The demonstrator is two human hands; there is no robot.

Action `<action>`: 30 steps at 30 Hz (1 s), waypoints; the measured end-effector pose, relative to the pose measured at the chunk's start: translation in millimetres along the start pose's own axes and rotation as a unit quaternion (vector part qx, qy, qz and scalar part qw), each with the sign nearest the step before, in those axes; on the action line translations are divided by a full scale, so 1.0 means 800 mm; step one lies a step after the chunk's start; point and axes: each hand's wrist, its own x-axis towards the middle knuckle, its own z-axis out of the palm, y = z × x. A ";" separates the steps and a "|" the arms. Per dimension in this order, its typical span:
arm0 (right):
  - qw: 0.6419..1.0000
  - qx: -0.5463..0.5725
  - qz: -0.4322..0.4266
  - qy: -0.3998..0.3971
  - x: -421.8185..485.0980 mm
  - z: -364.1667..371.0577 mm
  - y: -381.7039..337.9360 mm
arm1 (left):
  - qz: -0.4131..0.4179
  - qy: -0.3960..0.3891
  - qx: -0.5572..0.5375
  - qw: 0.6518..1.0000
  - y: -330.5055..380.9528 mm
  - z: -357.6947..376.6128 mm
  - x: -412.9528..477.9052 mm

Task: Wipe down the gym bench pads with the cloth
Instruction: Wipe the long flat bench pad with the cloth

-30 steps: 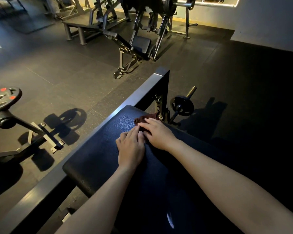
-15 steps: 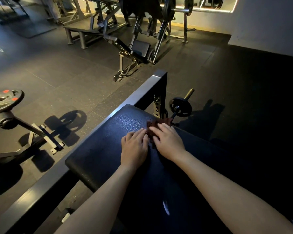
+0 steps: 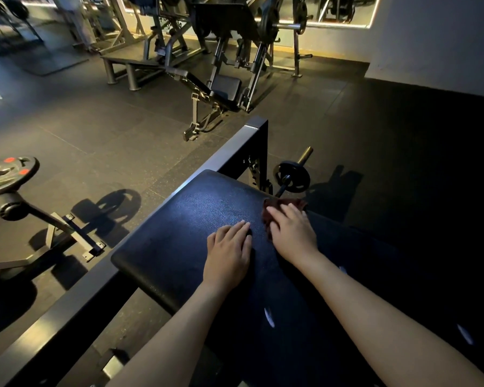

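Reddish-brown cloth (image 3: 284,203) lies near the far right edge of the black bench pad (image 3: 185,224). It is mostly hidden under the right hand (image 3: 292,236), whose fingers press on it nearly straight and close together. The left hand (image 3: 228,250) lies flat on bare pad just beside it, fingers straight and together. Shadow swallows the pad's right side.

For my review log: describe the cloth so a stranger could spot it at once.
Find the big black bench pad mid-view and follow it to its far right edge, near the small weight plate. Pressed under the right hand lies the cloth, a crumpled reddish-brown scrap, the only coloured thing on the pad.
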 end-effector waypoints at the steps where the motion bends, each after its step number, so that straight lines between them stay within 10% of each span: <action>1: 1.000 0.005 0.025 0.009 0.001 0.000 -0.003 | 0.000 -0.002 -0.002 1.000 0.000 -0.001 -0.001; 19: 0.992 0.050 -0.102 -0.063 -0.041 0.036 -0.078 | -0.056 0.032 -0.123 0.990 -0.016 -0.026 -0.018; 25: 0.999 0.019 -0.030 -0.022 -0.003 0.032 -0.065 | -0.076 0.052 0.015 0.996 -0.064 -0.037 -0.028; 30: 0.981 0.061 -0.163 -0.090 -0.011 0.055 -0.119 | -0.129 0.033 0.034 0.991 -0.078 -0.039 -0.018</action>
